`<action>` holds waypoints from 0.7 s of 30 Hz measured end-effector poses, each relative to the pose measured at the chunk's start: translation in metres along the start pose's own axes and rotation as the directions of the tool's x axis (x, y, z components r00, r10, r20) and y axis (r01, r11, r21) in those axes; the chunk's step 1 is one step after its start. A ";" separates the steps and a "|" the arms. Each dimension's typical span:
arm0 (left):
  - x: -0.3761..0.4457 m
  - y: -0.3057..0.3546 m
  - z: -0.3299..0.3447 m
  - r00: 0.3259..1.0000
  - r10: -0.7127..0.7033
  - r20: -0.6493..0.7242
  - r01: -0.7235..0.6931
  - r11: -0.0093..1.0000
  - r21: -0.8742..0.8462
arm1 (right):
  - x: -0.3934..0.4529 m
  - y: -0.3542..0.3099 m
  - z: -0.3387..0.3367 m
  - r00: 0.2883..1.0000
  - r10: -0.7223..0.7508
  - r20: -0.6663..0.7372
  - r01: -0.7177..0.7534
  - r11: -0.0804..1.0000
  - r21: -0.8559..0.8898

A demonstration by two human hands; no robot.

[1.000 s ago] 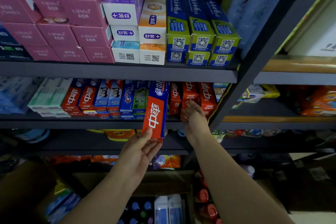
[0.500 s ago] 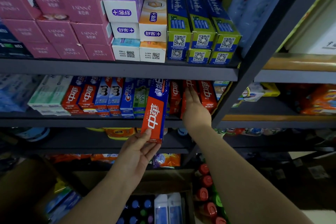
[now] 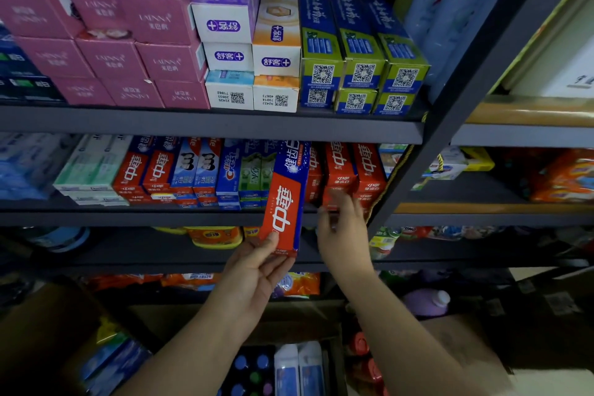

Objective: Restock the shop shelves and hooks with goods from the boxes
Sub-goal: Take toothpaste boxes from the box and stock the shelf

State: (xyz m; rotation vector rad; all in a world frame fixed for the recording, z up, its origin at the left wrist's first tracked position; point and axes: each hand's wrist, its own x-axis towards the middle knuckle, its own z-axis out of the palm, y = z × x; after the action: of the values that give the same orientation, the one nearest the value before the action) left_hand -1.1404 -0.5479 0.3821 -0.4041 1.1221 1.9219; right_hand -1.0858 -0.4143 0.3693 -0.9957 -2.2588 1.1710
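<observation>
We are mid-restock. The middle shelf [image 3: 193,217] is already mostly filled w/ toothpaste cartons, incl. a stack of red cartons [image 3: 340,170]; open boxes [image 3: 289,366] low in view, below both grips, still hold goods, so we judge plenty is left. Our left grip [image 3: 257,270] is grasping the bottom end of one red-and-blue toothpaste carton [image 3: 287,199], thumb on its front face, fingers behind; the carton stands upright, its top end reaching up in front of the shelf's row, not yet slotted in. Just right of it, our right grip [image 3: 345,231] is released, fingers loosely spread and blurred, at the lower edge of the red stack; contact we cannot tell.
</observation>
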 end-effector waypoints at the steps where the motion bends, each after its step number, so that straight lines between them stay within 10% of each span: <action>1: 0.000 -0.001 0.001 1.000 0.002 0.009 -0.002 1.000 0.003 | -0.010 -0.002 0.002 0.996 0.069 0.053 -0.073 0.994 0.086; 7: 0.000 -0.009 0.009 0.998 -0.014 0.067 0.012 1.000 0.024 | -0.037 -0.018 0.000 0.877 0.266 0.401 -0.459 0.713 0.530; 15: 0.000 -0.003 0.052 0.986 0.053 0.156 -0.126 0.854 0.505 | -0.011 -0.027 -0.028 0.916 0.379 0.127 -0.362 0.651 0.667; 21: 0.006 0.003 0.027 0.999 -0.049 -0.011 0.049 0.886 0.462 | 0.021 -0.014 -0.041 0.802 0.589 0.100 -0.494 0.560 0.666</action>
State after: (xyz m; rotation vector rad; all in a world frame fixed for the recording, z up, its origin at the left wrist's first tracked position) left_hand -1.1426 -0.5230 0.3940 -0.1632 1.5044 1.5408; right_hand -1.0793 -0.3821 0.4048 -1.4274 -1.2115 1.9112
